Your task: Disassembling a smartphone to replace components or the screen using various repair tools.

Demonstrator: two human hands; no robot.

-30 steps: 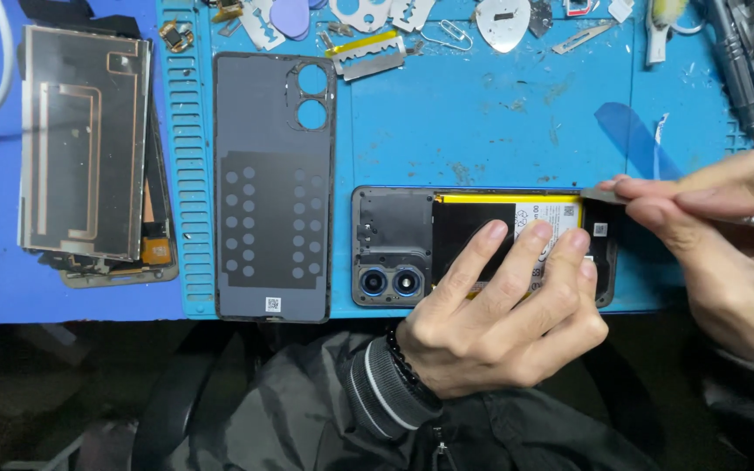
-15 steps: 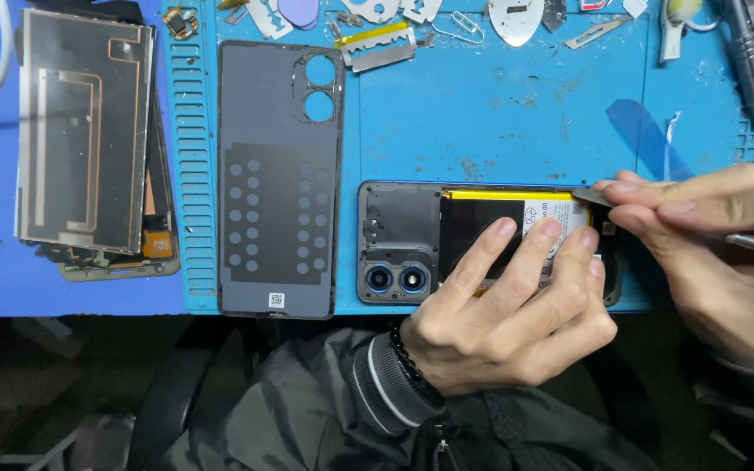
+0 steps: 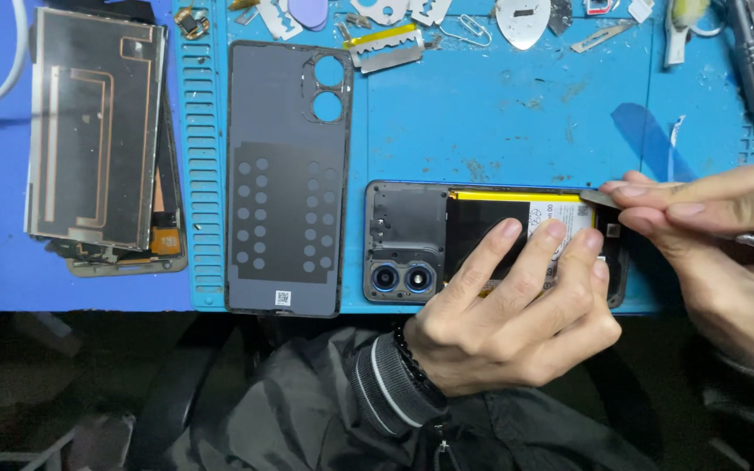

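Right hand [image 3: 709, 235] is pinched on a thin metal tool [image 3: 599, 198], its tip at the opened phone's [image 3: 407, 231] near end; the left hand [image 3: 517, 305] lies flat, fingers spread, along the battery [image 3: 490, 218]

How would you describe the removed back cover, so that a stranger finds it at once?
On the blue mat, look left of the opened phone that the left hand steadies. The back cover lies flat there: a dark grey panel with two round holes near its top.
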